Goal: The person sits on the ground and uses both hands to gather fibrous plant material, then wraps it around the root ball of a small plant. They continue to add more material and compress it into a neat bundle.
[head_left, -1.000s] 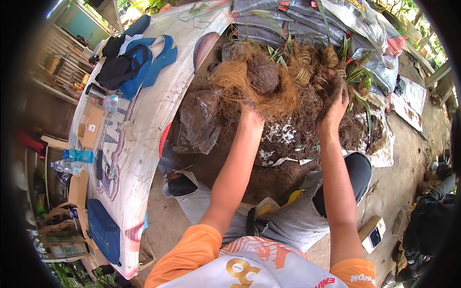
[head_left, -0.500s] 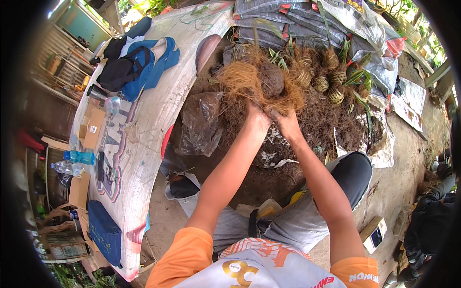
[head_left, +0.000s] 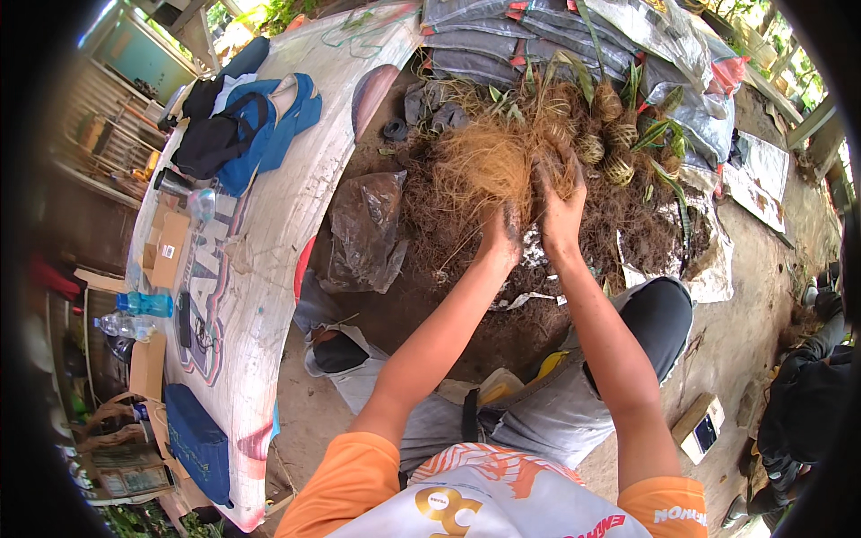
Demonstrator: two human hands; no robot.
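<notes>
A loose ball of golden-brown coconut fibre (head_left: 489, 163) is held up between my two hands over the pile of dark soil (head_left: 596, 229). My left hand (head_left: 502, 231) cups it from below, its fingers mostly hidden by the strands. Against its right side presses my right hand (head_left: 562, 199), fingers curved upward and dirty with soil. Whatever lies inside the fibre is covered. Just beyond my right hand sit several string-wrapped root balls (head_left: 619, 166) with green leaves.
A crumpled dark plastic bag (head_left: 366, 229) lies left of the soil. Stacked grey sacks (head_left: 556, 40) stand behind. At left, a long white board (head_left: 260, 278) carries a blue bag (head_left: 300, 112) and bottles (head_left: 143, 305). A phone (head_left: 706, 432) lies at right; a person (head_left: 803, 403) is beyond.
The dark soil ball visible in the fibre earlier is now covered. My right hand has moved up along the bundle's right side, and my left hand has turned beneath it.
</notes>
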